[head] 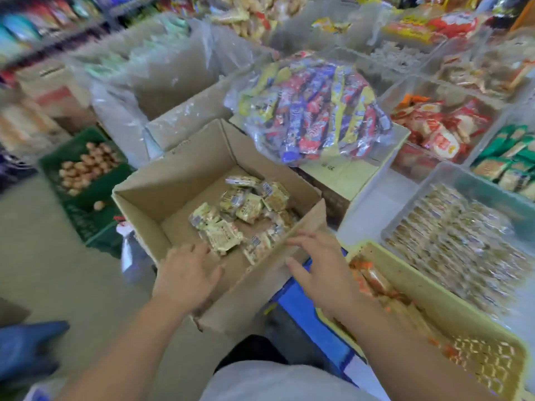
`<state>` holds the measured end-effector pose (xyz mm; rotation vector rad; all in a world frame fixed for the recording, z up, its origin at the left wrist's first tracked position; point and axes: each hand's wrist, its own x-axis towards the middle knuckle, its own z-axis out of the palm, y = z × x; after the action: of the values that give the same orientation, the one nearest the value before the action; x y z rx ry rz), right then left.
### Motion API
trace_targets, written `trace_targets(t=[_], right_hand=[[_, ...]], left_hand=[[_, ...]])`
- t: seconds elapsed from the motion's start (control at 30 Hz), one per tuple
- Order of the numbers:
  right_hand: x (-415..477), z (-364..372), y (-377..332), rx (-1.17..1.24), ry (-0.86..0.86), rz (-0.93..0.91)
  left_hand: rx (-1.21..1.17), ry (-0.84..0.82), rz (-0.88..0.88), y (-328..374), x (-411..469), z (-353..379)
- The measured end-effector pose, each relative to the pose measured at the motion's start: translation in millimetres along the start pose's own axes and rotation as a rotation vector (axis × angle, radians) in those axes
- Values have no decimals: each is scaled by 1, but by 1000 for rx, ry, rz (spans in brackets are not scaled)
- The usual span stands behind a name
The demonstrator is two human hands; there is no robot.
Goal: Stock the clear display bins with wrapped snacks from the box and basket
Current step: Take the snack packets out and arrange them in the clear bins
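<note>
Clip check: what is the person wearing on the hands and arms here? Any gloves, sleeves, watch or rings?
Nothing shows on either. The left hand and right hand have no gloves, and no ring, watch or band is visible, though the picture is somewhat blurred. Both forearms are uncovered down to the bottom edge, with no sleeve in view. A light grey garment shows at the bottom between the arms.

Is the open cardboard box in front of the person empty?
No, the cardboard box holds a loose pile of pale wrapped snacks on its floor.
</note>
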<state>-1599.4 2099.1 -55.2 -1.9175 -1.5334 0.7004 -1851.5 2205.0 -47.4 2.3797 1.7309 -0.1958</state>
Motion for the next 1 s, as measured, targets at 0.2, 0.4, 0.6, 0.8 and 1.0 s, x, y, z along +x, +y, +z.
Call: trace_targets(t=[0.2, 0.4, 0.6, 0.8, 1.0], right_hand=[[28, 55, -35, -275, -143, -86], [42, 66, -32, -458, -142, -4], [38, 70, -42, -454, -105, 73], [34, 74, -52, -414, -81, 176], [37, 76, -57, -436, -98, 240]], left_hand=[[64, -53, 97, -42, -18, 6], [-102, -140, 136, -54, 41, -8], [16, -320, 112, -72, 166, -13], [44, -574, 88, -68, 226, 30], [1, -521, 89, -57, 224, 62]])
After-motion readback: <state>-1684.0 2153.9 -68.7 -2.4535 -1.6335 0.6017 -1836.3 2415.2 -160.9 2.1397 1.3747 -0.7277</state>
